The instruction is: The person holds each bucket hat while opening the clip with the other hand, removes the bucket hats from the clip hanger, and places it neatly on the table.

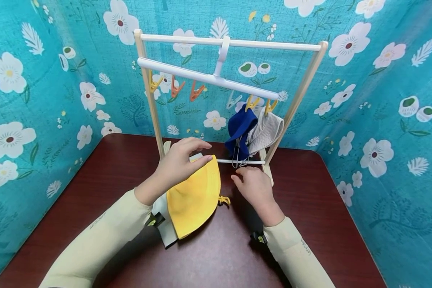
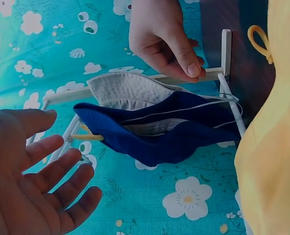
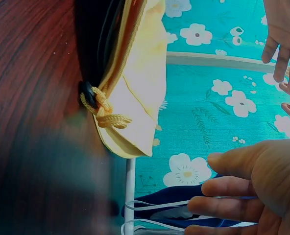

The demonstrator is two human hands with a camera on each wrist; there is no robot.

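My left hand (image 1: 181, 166) is held above a yellow brimmed hat (image 1: 198, 200), its fingers apart and nothing between them. A yellow cord (image 3: 113, 115) with a black toggle hangs at the hat's brim. Under the hat lies a pale cloth item (image 1: 165, 220), mostly covered. My right hand (image 1: 255, 186) hovers just in front of a blue hat (image 1: 240, 126), fingers loosely bent and empty. Yellow clips pin the blue hat and a light grey hat (image 1: 266, 132) to the right end of a white hanger (image 1: 209, 79). Thin white strings (image 2: 199, 105) dangle from the blue hat.
The hanger hooks over the top bar of a wooden rack (image 1: 302, 100) standing on a dark red table (image 1: 129, 160). Orange clips (image 1: 196, 92), a yellow clip (image 1: 155, 83) and a pale clip (image 1: 233, 100) hang unused. Flowered teal cloth (image 1: 381, 120) surrounds the table.
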